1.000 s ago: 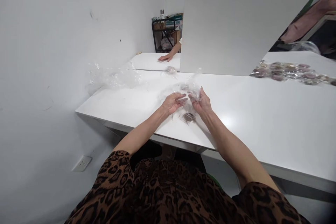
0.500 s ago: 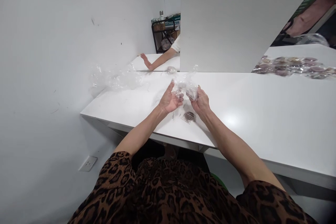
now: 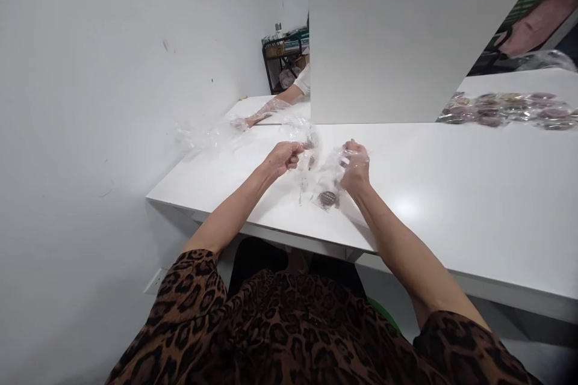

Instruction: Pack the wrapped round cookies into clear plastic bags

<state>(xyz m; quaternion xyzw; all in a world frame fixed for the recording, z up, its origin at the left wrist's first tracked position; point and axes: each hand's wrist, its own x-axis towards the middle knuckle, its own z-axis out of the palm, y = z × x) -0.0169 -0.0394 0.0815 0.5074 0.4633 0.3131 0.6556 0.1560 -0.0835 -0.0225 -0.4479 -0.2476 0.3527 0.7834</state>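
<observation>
My left hand (image 3: 284, 158) is closed above the white table, its fingertips pinching crinkled clear plastic film (image 3: 298, 127). Facing it across a small gap, my right hand (image 3: 356, 169) is curled around a clear plastic bag (image 3: 332, 175) that hangs down toward the tabletop. Whether anything sits inside that bag is blurred. Below and between my hands lies a small clear packet with a dark round label (image 3: 327, 198). Some small brownish bits (image 3: 310, 162) show near my left fingertips, too smeared to name.
Clear plastic bags (image 3: 203, 135) lie along the left wall. Beyond the table's back edge, a co-worker's arm (image 3: 273, 105) reaches toward them. An upright white panel (image 3: 383, 36) borders the table (image 3: 474, 204). Wrapped purplish and yellowish items (image 3: 506, 109) lie at far right, and a black shelf (image 3: 282, 60) stands behind.
My hands have moved apart and their fingers have closed on plastic. The co-worker's arm has lowered to the bags at the left. The dark-labelled packet stays in place.
</observation>
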